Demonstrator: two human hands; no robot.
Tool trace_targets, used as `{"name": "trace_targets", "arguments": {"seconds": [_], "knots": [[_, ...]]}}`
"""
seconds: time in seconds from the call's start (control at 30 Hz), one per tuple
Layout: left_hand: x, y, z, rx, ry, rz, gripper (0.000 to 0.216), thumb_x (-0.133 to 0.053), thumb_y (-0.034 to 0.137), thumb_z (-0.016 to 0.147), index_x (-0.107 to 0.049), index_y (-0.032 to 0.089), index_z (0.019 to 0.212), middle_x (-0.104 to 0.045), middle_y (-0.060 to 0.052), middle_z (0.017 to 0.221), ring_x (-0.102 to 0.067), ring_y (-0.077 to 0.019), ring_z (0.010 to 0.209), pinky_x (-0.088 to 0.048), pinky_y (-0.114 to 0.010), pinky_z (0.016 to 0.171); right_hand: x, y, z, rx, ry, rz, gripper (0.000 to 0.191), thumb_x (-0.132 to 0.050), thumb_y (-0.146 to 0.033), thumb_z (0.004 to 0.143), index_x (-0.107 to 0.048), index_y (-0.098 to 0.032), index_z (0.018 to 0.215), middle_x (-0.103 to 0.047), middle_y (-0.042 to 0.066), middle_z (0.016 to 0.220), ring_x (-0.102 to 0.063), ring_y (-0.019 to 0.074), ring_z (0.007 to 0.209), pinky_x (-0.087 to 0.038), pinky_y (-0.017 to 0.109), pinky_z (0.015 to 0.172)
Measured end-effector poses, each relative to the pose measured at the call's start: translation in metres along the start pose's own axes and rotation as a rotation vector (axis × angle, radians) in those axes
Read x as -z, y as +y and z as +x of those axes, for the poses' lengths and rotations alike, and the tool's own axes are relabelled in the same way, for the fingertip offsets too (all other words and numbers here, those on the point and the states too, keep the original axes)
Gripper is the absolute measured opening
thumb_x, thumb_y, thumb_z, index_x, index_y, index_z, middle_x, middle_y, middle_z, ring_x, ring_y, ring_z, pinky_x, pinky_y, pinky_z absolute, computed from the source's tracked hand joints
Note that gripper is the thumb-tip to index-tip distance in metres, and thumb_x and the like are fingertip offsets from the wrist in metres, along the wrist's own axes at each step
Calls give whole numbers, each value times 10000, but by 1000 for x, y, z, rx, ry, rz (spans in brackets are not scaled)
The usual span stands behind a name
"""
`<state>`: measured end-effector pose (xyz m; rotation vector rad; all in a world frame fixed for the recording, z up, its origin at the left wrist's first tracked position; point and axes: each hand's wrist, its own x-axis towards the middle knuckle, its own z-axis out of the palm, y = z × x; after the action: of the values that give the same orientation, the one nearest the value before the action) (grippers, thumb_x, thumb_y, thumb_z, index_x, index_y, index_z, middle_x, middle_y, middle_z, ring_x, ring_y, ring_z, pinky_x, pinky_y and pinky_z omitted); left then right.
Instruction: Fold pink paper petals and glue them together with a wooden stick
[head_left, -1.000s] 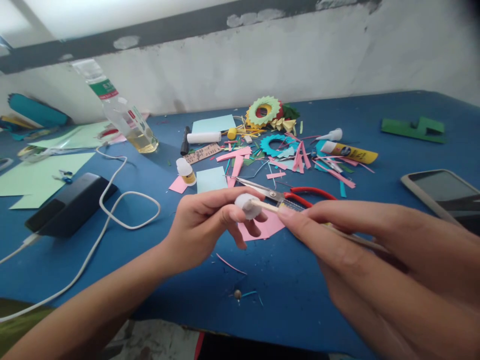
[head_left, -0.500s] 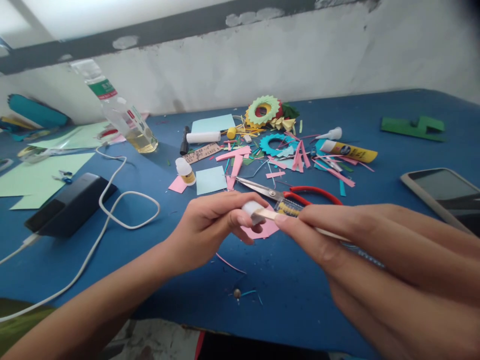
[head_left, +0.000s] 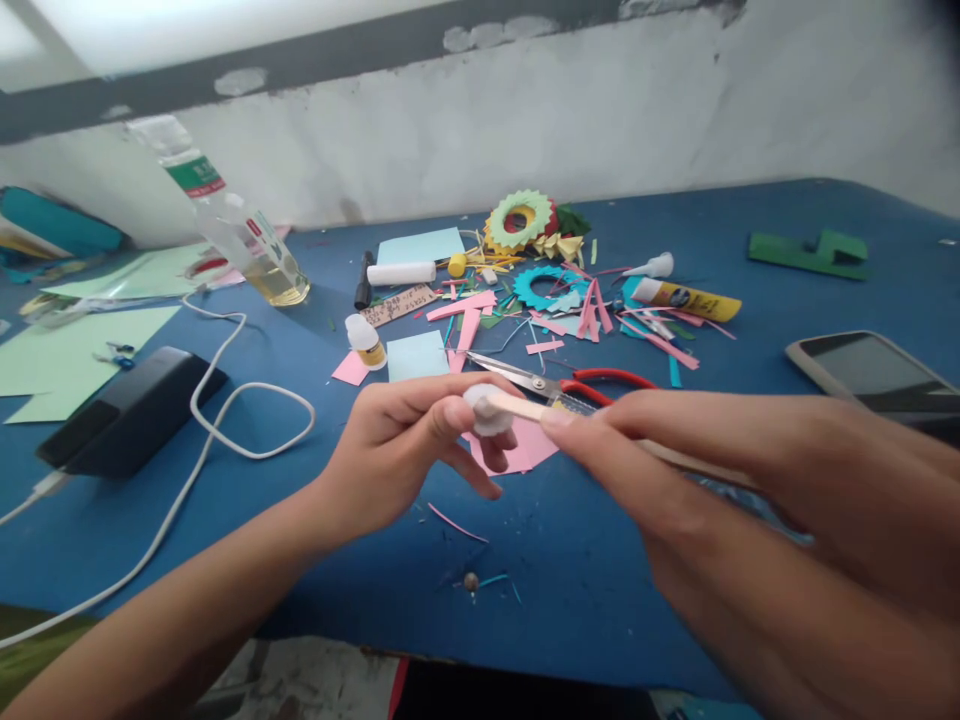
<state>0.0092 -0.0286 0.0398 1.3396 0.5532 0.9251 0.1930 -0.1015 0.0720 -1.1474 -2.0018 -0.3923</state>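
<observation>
My left hand (head_left: 405, 440) pinches a small white ball (head_left: 484, 412) between thumb and fingers, above the blue table (head_left: 360, 540). My right hand (head_left: 750, 500) grips a thin wooden stick (head_left: 521, 405), and the stick's tip meets the white ball. Both hands hover close together near the table's front. Under them lie a pink paper piece (head_left: 517, 452) and red-handled scissors (head_left: 570, 385).
Paper scraps, a teal ring (head_left: 547, 285), a green and yellow paper flower (head_left: 525, 220), a glue tube (head_left: 690, 298) and a small glue bottle (head_left: 365, 341) litter the middle. A tilted plastic bottle (head_left: 232, 225), power bank (head_left: 124, 410) with white cable at left. Phone (head_left: 874, 372) at right.
Both hands stay together with the stick against the ball; they shifted slightly and the ball turned a little in my left fingers. The view drifted a bit.
</observation>
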Motion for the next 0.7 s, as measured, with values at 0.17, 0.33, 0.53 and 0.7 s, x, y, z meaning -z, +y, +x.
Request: {"name": "trace_targets", "arguments": {"seconds": [0.17,0.33,0.53,0.7], "knots": [[1,1,0,63,17,-65,285,-671,390,750,-710,143,888,-660,-22,676,-626,-102,530,-558,-185,482,6,3,-5,-3,-49,-120,266,-509,-199,851,-663,-287,1050,-691,-41,976,-658,134,686,-492,219,548],[2,1,-1,76,16,-90,228,-668,340,767,-716,173,914,-672,-19,717,-636,-105,565,-562,-171,461,-8,-2,-10,-101,-20,0,262,-423,-289,910,-657,-276,1027,-701,-36,945,-662,157,684,-528,267,669],[-2,0,1,29,78,-45,196,-722,261,718,-718,164,888,-674,-5,692,-636,-107,593,-571,-159,470,-10,5,-16,214,-259,-133,333,-357,-182,924,-627,-152,1117,-696,59,1032,-688,169,757,-518,225,529],[-2,4,2,-10,84,143,253,-697,342,728,-713,119,848,-621,7,649,-603,-86,526,-571,-159,496,-14,2,-14,97,-57,-207,321,-387,-185,911,-635,-121,1104,-703,83,1004,-688,213,806,-537,281,585]]}}
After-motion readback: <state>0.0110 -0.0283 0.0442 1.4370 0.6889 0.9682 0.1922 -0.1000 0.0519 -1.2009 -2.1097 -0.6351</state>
